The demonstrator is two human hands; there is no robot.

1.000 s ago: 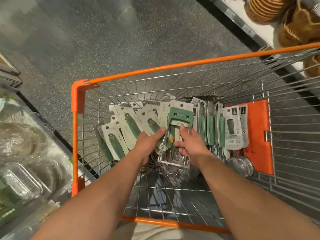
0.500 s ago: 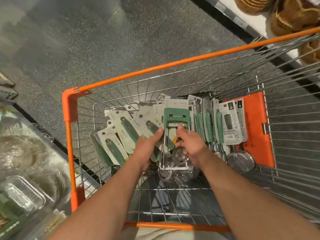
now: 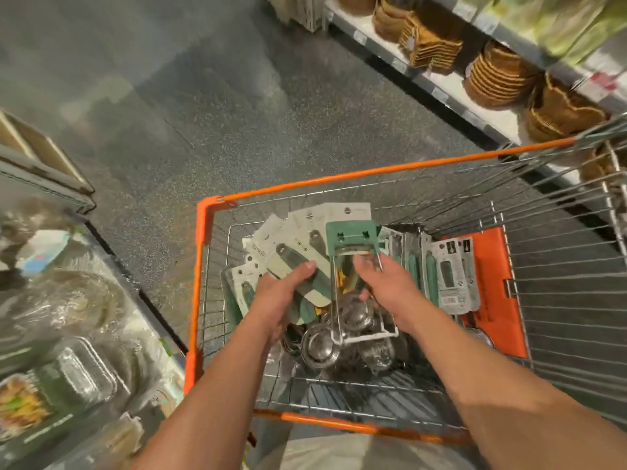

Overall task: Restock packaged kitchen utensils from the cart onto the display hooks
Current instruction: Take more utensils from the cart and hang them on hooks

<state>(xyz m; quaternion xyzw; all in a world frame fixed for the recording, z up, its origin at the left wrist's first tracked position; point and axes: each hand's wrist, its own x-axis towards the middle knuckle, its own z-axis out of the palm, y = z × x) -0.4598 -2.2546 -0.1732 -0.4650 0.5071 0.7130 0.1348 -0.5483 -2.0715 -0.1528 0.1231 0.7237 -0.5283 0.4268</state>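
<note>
An orange-rimmed wire cart (image 3: 346,176) holds several carded utensils with green handles and steel heads. My right hand (image 3: 390,293) grips a green-handled wire utensil (image 3: 353,237), its frame reaching down to a white bar near the steel heads. My left hand (image 3: 285,293) rests on a fan of carded packs (image 3: 288,239) at the cart's left side, fingers curled around them. More packs (image 3: 454,276) stand upright at the right, against an orange panel (image 3: 492,293).
A shelf with stacked woven baskets (image 3: 495,76) runs along the upper right. At the left are shelves with clear plastic containers (image 3: 78,374) and wrapped goods. Speckled grey floor (image 3: 220,106) lies ahead of the cart.
The view tilted up, showing more floor and the basket shelf. Both hands stay in the cart, and the green-handled utensil has lifted slightly in my right hand.
</note>
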